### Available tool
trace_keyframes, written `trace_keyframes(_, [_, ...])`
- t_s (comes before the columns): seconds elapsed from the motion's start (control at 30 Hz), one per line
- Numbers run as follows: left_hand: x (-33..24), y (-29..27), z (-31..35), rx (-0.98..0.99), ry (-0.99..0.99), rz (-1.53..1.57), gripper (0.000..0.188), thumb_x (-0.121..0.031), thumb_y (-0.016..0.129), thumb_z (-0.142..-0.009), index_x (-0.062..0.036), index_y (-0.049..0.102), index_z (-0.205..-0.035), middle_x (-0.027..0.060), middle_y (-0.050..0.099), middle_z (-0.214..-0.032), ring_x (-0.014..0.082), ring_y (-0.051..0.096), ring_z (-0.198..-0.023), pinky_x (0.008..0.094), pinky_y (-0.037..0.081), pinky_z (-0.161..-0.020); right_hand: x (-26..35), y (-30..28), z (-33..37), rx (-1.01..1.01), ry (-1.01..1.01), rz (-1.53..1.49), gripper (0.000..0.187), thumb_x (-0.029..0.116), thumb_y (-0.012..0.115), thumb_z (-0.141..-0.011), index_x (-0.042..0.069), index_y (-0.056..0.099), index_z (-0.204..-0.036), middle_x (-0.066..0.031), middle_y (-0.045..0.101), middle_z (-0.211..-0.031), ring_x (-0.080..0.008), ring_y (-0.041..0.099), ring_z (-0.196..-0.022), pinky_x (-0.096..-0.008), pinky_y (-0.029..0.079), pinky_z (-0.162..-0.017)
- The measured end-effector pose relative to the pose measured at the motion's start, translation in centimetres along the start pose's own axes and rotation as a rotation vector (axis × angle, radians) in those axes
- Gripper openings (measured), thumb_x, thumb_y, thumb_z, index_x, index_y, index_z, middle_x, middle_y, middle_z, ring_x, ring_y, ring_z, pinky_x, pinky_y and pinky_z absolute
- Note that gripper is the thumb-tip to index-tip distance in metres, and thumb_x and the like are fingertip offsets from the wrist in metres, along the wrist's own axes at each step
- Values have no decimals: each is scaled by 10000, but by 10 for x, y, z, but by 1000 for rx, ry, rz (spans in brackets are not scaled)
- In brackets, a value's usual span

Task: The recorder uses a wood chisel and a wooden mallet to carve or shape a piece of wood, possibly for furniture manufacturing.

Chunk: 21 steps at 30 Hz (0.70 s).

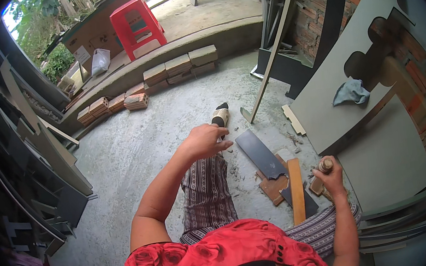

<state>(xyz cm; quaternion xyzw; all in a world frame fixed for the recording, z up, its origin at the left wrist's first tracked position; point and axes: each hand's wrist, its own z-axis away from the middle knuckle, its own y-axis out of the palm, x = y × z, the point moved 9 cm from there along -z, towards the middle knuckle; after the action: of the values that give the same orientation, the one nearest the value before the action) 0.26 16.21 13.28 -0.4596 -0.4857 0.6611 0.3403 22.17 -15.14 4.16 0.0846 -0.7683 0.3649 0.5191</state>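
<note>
My left hand (204, 141) hovers above my outstretched leg, near my foot, with its fingers apart and nothing visible in them. At the right, my right hand (333, 176) is wrapped round a short wooden handle (325, 164), seen nearly end-on; the tool's lower part is mostly hidden, so its kind is unclear. Between my legs a dark grey panel (260, 153) with a jagged, notched end lies slantwise over brown boards (272, 188). A yellowish-brown wooden strip (296, 189) crosses beside it, close to my right hand.
Large grey cut-out panels (325, 104) lean at the right, a blue-grey cloth (351, 92) on one. A long wooden batten (275, 52) stands ahead. Bricks (137, 100) line a low step; a red plastic stool (138, 26) stands beyond. More panels (39, 126) lean left.
</note>
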Motion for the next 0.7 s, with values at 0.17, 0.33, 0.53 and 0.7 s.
trace_keyframes(0.17, [106, 62, -8, 320, -287, -43, 440, -443, 587, -852, -37, 689, -987, 184, 679, -940, 310, 648, -912, 402, 501, -807, 9, -1, 2, 21, -29, 30, 342, 84, 774, -650, 68, 559, -915, -63, 607, -775, -190, 617, -731, -319, 491, -704])
trace_keyframes(0.33, [116, 48, 11, 503, -564, 20, 406, -402, 579, -862, -9, 674, -901, 171, 665, -820, 263, 667, -759, 370, 555, -619, 12, -2, 2, 18, 3, 21, 340, 92, 775, -648, 66, 561, -910, -76, 617, -775, -207, 631, -729, -323, 498, -692])
trace_keyframes(0.53, [101, 52, -8, 314, -87, -13, 221, -218, 543, -797, -54, 645, -904, 197, 633, -728, 320, 640, -699, 428, 523, -659, 3, 3, 1, 51, 17, 37, 344, 99, 778, -650, 64, 566, -918, -84, 628, -789, -230, 641, -743, -336, 501, -692])
trace_keyframes(0.7, [90, 49, -21, 115, -109, -202, 184, -156, 495, -759, -42, 617, -835, 232, 632, -777, 384, 629, -764, 472, 488, -729, 2, 2, 2, 48, 11, 29, 344, 105, 783, -647, 67, 575, -918, -89, 628, -791, -243, 640, -752, -345, 500, -698])
